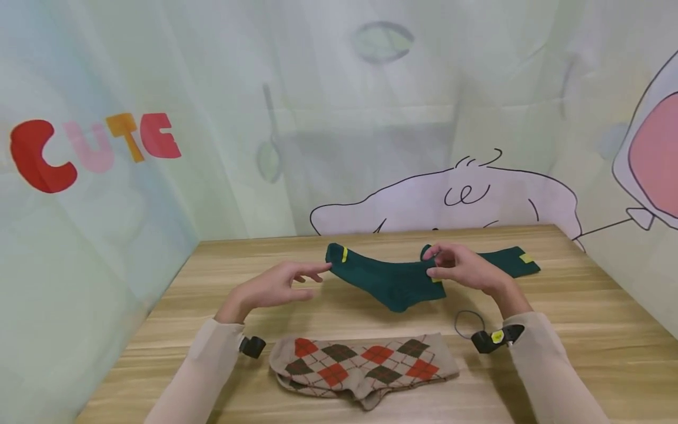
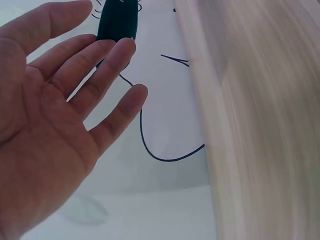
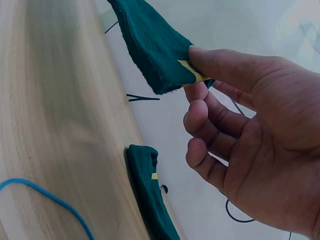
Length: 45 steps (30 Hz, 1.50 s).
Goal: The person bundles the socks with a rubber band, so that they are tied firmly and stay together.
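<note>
My right hand (image 1: pixel 466 268) pinches a dark green sock (image 1: pixel 389 282) by its cuff, between thumb and forefinger at a yellow mark. The sock stretches leftward in the air above the table, its heel hanging down. At its toe end, which has a yellow band, my left hand (image 1: pixel 281 285) reaches out with loosely straight fingers. The forefinger meets the toe in the head view; whether it touches is unclear. In the left wrist view, part of the green sock (image 2: pixel 117 20) shows behind the fingers. A second green sock (image 3: pixel 147 192) lies on the table beyond my right hand.
A pair of beige argyle socks (image 1: pixel 365 365) with red and dark diamonds lies flat at the front of the wooden table (image 1: pixel 175 353). A thin blue loop (image 3: pixel 50 197) hangs by the right wrist camera. Printed curtains (image 1: pixel 238 194) surround the table.
</note>
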### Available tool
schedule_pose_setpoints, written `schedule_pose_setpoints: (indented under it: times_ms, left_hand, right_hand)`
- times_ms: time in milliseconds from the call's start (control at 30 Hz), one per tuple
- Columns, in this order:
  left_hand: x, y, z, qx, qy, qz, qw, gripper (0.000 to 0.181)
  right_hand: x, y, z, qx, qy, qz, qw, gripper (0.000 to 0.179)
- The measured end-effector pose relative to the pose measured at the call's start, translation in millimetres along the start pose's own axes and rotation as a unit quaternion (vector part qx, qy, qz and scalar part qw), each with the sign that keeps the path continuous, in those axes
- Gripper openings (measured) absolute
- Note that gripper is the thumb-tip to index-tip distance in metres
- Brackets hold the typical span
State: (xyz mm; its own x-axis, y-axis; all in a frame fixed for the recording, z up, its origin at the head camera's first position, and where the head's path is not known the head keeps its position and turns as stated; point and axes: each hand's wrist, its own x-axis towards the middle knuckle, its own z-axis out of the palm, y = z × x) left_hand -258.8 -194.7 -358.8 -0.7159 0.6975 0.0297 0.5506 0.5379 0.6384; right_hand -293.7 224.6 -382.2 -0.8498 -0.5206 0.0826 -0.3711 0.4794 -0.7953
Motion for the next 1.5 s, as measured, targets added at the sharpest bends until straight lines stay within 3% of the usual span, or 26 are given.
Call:
schedule_pose_setpoints:
  times_ms: [133,367,667,933,1233,1500]
  left_hand:
    - [-3.8,1.9,-1.6,-0.008,-0.003,-0.002,1.0000,0.057]
    - [-17.3,5.7,-5.0,-0.023,-0.034,0.002,0.9992,0.053]
    - [-26.3,22.1,-9.8,0.014,-0.061,-0.009,0.9980,0.053]
    - [-35.1,32.4,-14.7,0.039,-0.103,0.005,0.9939,0.049]
    - [-40.5,43.3,-18.1,0.019,-0.143,0.011,0.9895,0.051]
    - [-36.3,47.1,-17.8,0.028,-0.184,0.058,0.9807,0.047]
  right_hand:
    - [0.2,-2.0,0.2,0.002,-0.002,-0.008,1.0000,0.027]
    - [0.3,-1.8,5.3,0.016,-0.019,-0.009,0.9996,0.027]
    - [-2.9,-4.8,3.9,0.023,-0.032,-0.029,0.9988,0.027]
    - [-3.7,-9.4,3.1,0.056,-0.076,-0.045,0.9945,0.027]
    - [-4.4,-9.4,3.0,0.090,-0.155,-0.095,0.9792,0.023]
    - [-3.0,-8.1,3.6,0.106,-0.217,-0.127,0.9621,0.020]
